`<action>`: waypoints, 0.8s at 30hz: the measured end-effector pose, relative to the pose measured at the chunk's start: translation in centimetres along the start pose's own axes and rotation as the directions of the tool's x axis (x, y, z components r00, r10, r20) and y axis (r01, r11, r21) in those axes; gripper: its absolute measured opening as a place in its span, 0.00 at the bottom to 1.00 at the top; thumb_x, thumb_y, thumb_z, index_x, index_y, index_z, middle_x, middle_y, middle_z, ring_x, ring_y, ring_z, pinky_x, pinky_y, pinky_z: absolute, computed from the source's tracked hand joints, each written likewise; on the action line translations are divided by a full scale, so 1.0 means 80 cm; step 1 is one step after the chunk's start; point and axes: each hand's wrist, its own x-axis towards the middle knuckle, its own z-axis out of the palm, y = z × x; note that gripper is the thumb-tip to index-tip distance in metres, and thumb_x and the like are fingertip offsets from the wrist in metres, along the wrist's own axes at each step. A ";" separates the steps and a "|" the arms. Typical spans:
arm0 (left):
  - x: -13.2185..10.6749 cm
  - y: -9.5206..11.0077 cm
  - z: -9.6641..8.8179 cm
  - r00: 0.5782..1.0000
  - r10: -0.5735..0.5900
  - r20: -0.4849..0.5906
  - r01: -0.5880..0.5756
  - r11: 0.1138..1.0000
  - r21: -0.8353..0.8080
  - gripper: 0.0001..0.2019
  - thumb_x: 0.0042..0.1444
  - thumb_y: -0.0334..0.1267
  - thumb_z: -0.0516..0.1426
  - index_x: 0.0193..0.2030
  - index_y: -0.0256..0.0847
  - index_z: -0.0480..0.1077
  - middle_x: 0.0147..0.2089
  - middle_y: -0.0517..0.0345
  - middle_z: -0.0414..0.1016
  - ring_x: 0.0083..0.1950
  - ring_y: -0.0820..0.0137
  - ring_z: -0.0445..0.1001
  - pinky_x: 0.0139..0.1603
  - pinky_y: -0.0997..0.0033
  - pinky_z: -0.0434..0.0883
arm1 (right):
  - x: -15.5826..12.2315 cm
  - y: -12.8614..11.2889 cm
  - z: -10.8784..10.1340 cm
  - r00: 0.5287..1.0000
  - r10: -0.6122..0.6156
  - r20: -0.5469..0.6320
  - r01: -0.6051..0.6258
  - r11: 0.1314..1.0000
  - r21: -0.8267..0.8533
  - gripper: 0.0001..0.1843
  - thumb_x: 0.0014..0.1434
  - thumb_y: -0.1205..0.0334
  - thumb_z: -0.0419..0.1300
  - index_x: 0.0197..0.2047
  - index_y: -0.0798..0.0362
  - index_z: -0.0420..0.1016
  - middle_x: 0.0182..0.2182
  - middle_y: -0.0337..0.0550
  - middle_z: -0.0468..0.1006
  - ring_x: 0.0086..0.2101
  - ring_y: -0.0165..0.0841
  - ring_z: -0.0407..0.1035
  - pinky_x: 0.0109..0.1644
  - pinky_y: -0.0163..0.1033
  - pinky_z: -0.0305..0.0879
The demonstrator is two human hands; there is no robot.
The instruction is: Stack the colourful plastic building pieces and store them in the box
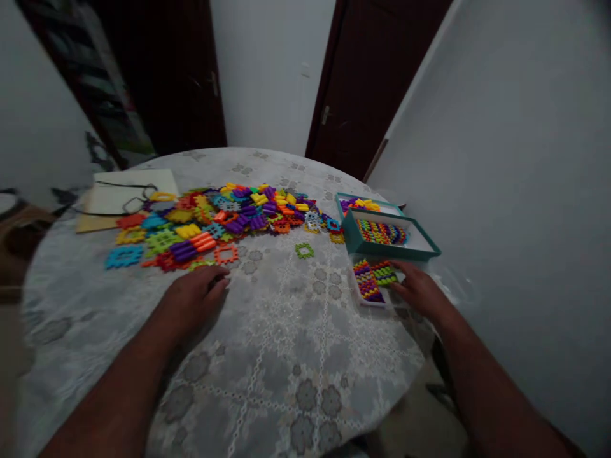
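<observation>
Across the flowered counter [267, 318], right fingers [403, 267] pinch green pieces [384, 274] in a tray [373, 305], apparently seating them, careful alignment needed next; left fingers [217, 296] curl, contents unclear.

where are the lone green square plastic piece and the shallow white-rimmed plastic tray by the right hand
Lone green square plastic piece [304, 256], head view: near edge.
Shallow white-rimmed plastic tray [372, 304], head view: near rim.

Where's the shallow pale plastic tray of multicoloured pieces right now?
The tray is right of centre in the head view, directly on the near side of the teal rectangular box, the right hand at its right end.
</observation>
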 end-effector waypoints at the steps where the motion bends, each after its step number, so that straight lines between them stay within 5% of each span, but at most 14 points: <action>1: -0.002 0.003 -0.002 1.000 0.000 -0.017 -0.001 1.000 -0.015 0.25 0.64 0.54 0.52 0.53 0.42 0.81 0.54 0.45 0.87 0.54 0.52 0.85 0.60 0.56 0.78 | 0.000 0.006 0.001 1.000 -0.004 -0.012 0.003 1.000 -0.017 0.32 0.63 0.55 0.63 0.68 0.55 0.77 0.60 0.61 0.82 0.41 0.44 0.82 0.52 0.51 0.79; 6: -0.005 0.009 -0.008 0.987 -0.043 -0.155 0.036 0.998 -0.050 0.20 0.66 0.48 0.52 0.49 0.42 0.82 0.49 0.47 0.88 0.50 0.54 0.85 0.57 0.56 0.78 | 0.008 0.025 0.006 0.999 -0.045 0.005 0.045 0.997 -0.055 0.32 0.63 0.49 0.60 0.66 0.56 0.79 0.54 0.61 0.84 0.32 0.43 0.80 0.44 0.50 0.79; 11: -0.007 0.008 -0.013 0.944 -0.136 -0.301 0.100 0.986 -0.134 0.16 0.66 0.44 0.54 0.49 0.42 0.82 0.48 0.48 0.88 0.49 0.57 0.85 0.58 0.58 0.78 | 0.012 0.029 0.013 0.997 -0.068 -0.048 0.062 0.992 -0.114 0.31 0.64 0.50 0.56 0.64 0.57 0.79 0.55 0.61 0.84 0.34 0.44 0.81 0.48 0.52 0.79; 16: -0.007 0.007 -0.025 0.796 -0.332 -0.505 0.199 0.933 -0.299 0.14 0.65 0.40 0.56 0.49 0.42 0.82 0.51 0.50 0.87 0.54 0.57 0.84 0.63 0.57 0.76 | 0.013 0.035 0.019 0.995 -0.085 -0.043 0.079 0.988 -0.134 0.30 0.65 0.48 0.55 0.62 0.56 0.80 0.54 0.61 0.84 0.36 0.46 0.81 0.47 0.53 0.79; 19: -0.007 0.002 -0.032 0.719 -0.438 -0.540 0.247 0.887 -0.391 0.14 0.65 0.40 0.56 0.50 0.42 0.81 0.49 0.52 0.87 0.52 0.58 0.84 0.60 0.57 0.78 | 0.011 0.040 0.016 0.993 -0.112 -0.033 0.106 0.983 -0.147 0.30 0.65 0.46 0.56 0.63 0.55 0.79 0.53 0.60 0.84 0.36 0.46 0.81 0.46 0.52 0.80; 21: -0.007 -0.002 -0.032 0.715 -0.437 -0.546 0.252 0.890 -0.381 0.14 0.65 0.39 0.56 0.50 0.41 0.81 0.49 0.51 0.86 0.52 0.57 0.83 0.59 0.57 0.78 | 0.008 0.040 0.010 0.990 -0.133 -0.038 0.125 0.978 -0.166 0.30 0.66 0.46 0.56 0.64 0.54 0.78 0.53 0.60 0.83 0.36 0.46 0.81 0.45 0.52 0.80; 24: -0.006 -0.008 -0.026 0.766 -0.338 -0.547 0.219 0.937 -0.272 0.14 0.65 0.37 0.55 0.51 0.40 0.80 0.52 0.47 0.85 0.54 0.56 0.82 0.63 0.54 0.77 | 0.003 0.027 0.001 0.981 -0.178 -0.071 0.162 0.968 -0.190 0.30 0.68 0.46 0.56 0.65 0.54 0.75 0.55 0.60 0.82 0.37 0.46 0.81 0.47 0.53 0.80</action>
